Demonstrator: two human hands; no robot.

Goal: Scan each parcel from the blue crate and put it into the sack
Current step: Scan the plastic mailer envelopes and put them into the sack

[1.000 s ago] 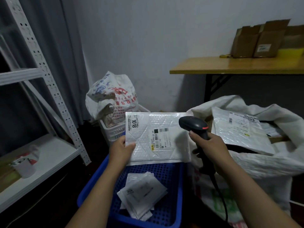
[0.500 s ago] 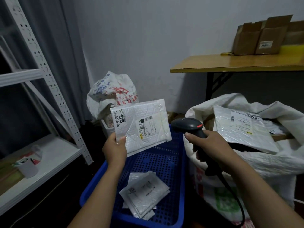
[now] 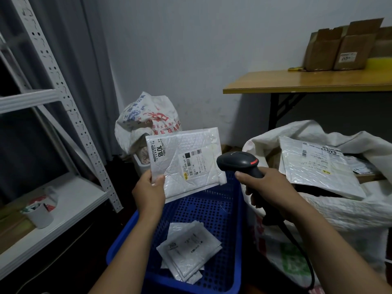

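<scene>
My left hand (image 3: 149,193) grips the lower left corner of a white bubble-mailer parcel (image 3: 184,160) marked 1018, held upright above the blue crate (image 3: 214,211) with its label facing me. My right hand (image 3: 268,190) holds a black barcode scanner (image 3: 237,163) whose head points left at the parcel's label, nearly touching its right edge. A few white parcels (image 3: 188,250) lie in the crate's bottom. On the right the open white sack (image 3: 339,217) holds a large white parcel (image 3: 316,166) on top.
A metal shelf (image 3: 63,200) with a paper cup (image 3: 40,213) stands at the left. Behind the crate, a printed bag (image 3: 146,122) sits in a white basket. A wooden table (image 3: 307,81) with cardboard boxes (image 3: 339,47) is at the back right. The scanner's cable (image 3: 301,253) hangs by the sack.
The parcel moved left and tilted half a second ago, then shifted back right toward the scanner. The scanner stays beside its right edge.
</scene>
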